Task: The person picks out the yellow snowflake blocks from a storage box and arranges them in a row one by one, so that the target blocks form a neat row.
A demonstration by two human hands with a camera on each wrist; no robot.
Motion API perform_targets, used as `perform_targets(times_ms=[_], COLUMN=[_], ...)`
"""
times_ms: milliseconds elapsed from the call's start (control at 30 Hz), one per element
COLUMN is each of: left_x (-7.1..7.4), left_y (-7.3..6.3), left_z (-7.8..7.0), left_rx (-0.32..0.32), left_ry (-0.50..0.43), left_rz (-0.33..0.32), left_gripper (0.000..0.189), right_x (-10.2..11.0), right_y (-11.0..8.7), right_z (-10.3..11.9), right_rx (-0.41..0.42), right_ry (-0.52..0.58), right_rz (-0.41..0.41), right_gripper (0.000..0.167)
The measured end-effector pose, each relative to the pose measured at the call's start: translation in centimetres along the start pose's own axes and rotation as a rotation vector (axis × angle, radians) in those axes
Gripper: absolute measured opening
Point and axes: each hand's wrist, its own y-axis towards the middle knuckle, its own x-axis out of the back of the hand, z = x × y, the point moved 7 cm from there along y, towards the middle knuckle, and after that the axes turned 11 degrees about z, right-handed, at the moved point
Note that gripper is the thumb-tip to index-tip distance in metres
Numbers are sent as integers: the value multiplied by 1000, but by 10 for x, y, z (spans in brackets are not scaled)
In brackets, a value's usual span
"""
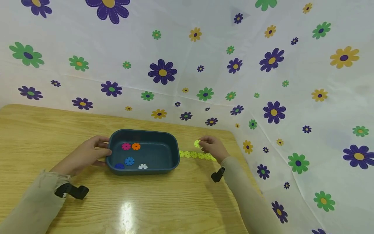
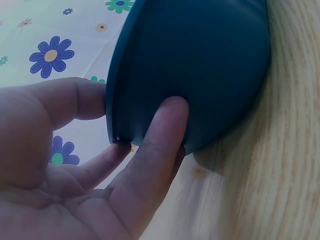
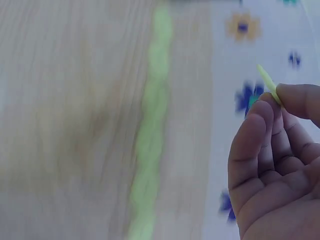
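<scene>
A dark teal plastic bin (image 1: 143, 171) stands on the table with several flower-shaped discs inside, among them a pink disc (image 1: 126, 146), an orange disc (image 1: 136, 146) and a blue disc (image 1: 129, 161). At its left end my left hand (image 1: 93, 152) grips the wall, one digit over the rim and another against the outside. To the right of the bin, my right hand (image 1: 212, 147) pinches a yellow-green notched disc (image 1: 197, 143) between thumb and finger, raised over the table. Beneath it runs a chain of linked yellow-green discs (image 1: 194, 155), partly covered by the hand.
The wooden table (image 1: 163, 201) extends around the bin. A white cloth with printed flowers (image 1: 181, 52) hangs behind and to the right. Small black cameras (image 1: 77, 191) sit on both wrists. A white disc (image 1: 143, 166) and a dark blue disc (image 1: 119, 166) lie near the bin's front wall.
</scene>
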Motion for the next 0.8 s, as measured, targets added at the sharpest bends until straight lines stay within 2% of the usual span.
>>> perform_targets(times_ms=[200,400,533,633,800], left_x=[1,0,0,0,-1], left_y=[1,1,1,0,-1], left_z=[1,1,1,0,-2], left_rx=[12,8,14,12,8], left_ry=[5,6,0,-3,-8], left_rz=[-4,0,-2,1,1], left_gripper=[68,69,68,68,68], right_x=[54,90,102,107,105], right_y=[-19,-45,-52,-52,-46], right_z=[-47,-90,-109,-119,-119], right_rx=[-94,-224,-282,-316,-324], right_ry=[-39,-84,-132,-219,-352], right_rz=[-108,-211,-252,-258,-261], right_gripper=[30,33,33,32,31])
